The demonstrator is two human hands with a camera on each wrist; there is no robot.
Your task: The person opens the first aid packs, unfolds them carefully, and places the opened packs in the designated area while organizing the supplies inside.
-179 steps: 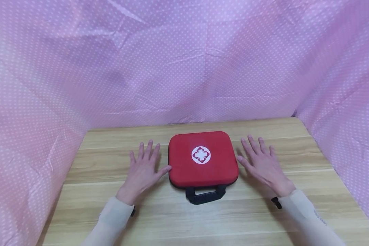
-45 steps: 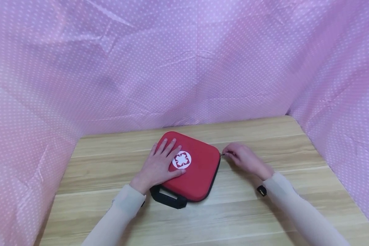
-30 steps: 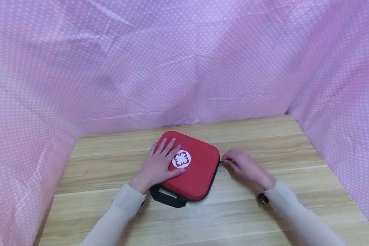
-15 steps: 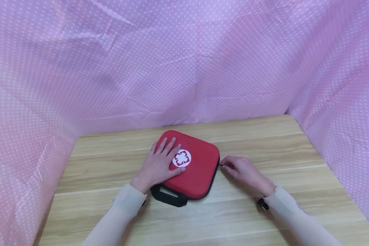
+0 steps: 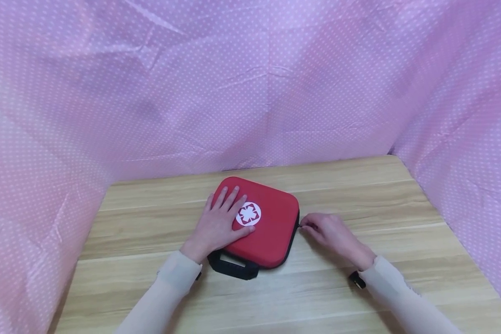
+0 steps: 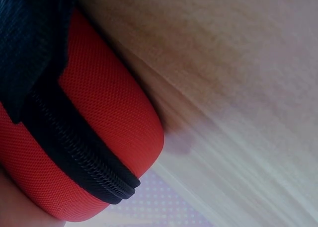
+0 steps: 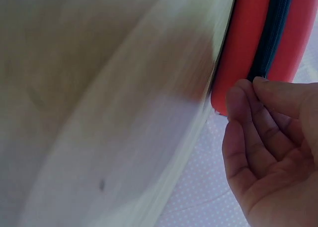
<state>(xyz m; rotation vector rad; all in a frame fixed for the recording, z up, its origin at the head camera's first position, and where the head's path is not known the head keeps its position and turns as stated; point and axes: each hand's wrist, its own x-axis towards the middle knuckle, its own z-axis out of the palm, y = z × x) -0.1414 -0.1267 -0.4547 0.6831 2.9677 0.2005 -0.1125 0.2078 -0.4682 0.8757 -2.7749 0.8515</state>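
A red first-aid case (image 5: 271, 227) lies on the table, turned at an angle, with a white cross emblem on its lid. Its black carry handle (image 5: 234, 269) points toward the near left. My left hand (image 5: 215, 227) rests spread on the left part of the lid, its thumb below the emblem. At the right side, my right hand (image 5: 331, 234) pinches the small zipper pull between thumb and forefinger; in the right wrist view the fingertips mostly hide it. The black zipper (image 6: 84, 152) shows closed beside the handle in the left wrist view.
The wooden table (image 5: 359, 185) reaches to a pink dotted curtain (image 5: 267, 93) behind and at both sides. Black straps (image 5: 356, 279) show at the wrists below the sleeves.
Six seconds ago both hands lay apart beside a straight case. Since then it has been turned and the left hand placed on it. The right hand has slid the zipper pull nearer along the right side.
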